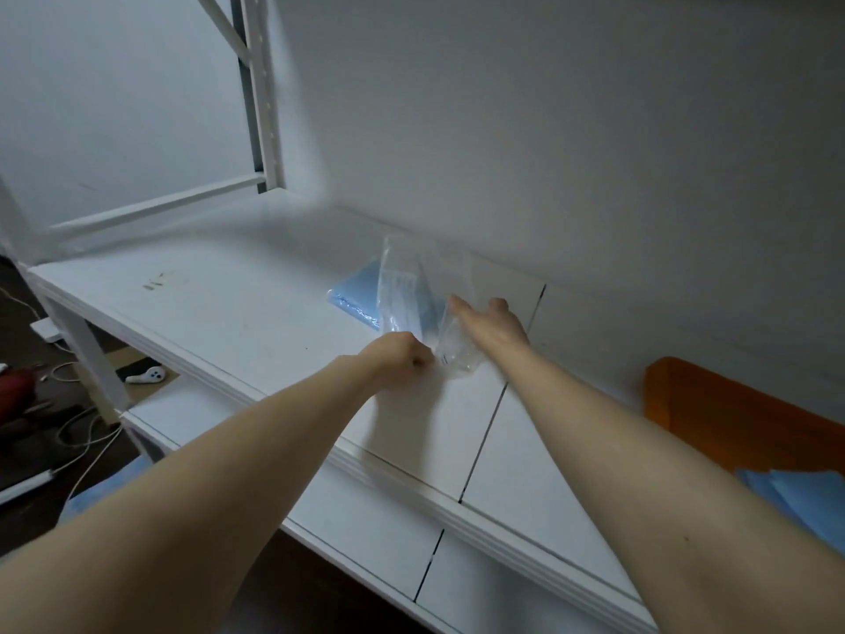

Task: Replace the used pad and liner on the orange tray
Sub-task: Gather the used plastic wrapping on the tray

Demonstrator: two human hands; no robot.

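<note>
1. A white rack shelf (pixel 256 322) spans the view against a white wall, with a lower shelf beneath it.
2. The orange tray (pixel 713 404) sits on the shelf at the far right, near the wall. Blue sheets (pixel 804 501) lie just in front of it.
3. A clear plastic bag (pixel 411 286) holding pale blue pads stands tilted near the middle of the shelf, well left of the tray.
4. A flat blue pack (pixel 354 299) lies on the shelf, partly behind the bag.
5. The left hand (pixel 402 363) has its fingers curled tight, gripping the bag's lower edge.
6. The right hand (pixel 491 324) rests against the bag's right side. Its thumb points left; the fingers are foreshortened and blurred, so I cannot tell if they hold the plastic.
7. A white controller (pixel 146 373) and cables lie on the floor to the left.
</note>
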